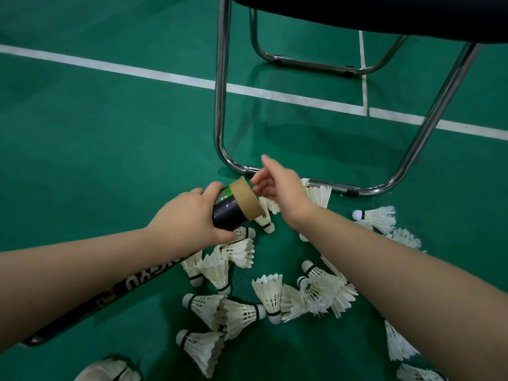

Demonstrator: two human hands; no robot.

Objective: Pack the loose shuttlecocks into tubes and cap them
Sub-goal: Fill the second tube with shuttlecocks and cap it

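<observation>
My left hand (189, 215) grips a long black shuttlecock tube (233, 213) just behind its brown cardboard mouth, which points up and to the right. The rest of the tube runs down-left under my left forearm. My right hand (283, 188) hovers at the tube's mouth with its thumb beside the rim and one finger raised; I see nothing held in it. Several white feather shuttlecocks (316, 295) lie scattered on the green floor below and to the right of the hands, one (376, 215) off to the right. No cap is visible.
A chair with chrome tube legs (220, 105) and a dark seat stands just beyond the hands; its floor bar (357, 191) runs behind the shuttlecocks. White court lines (137, 68) cross the green floor (96, 147) to the left.
</observation>
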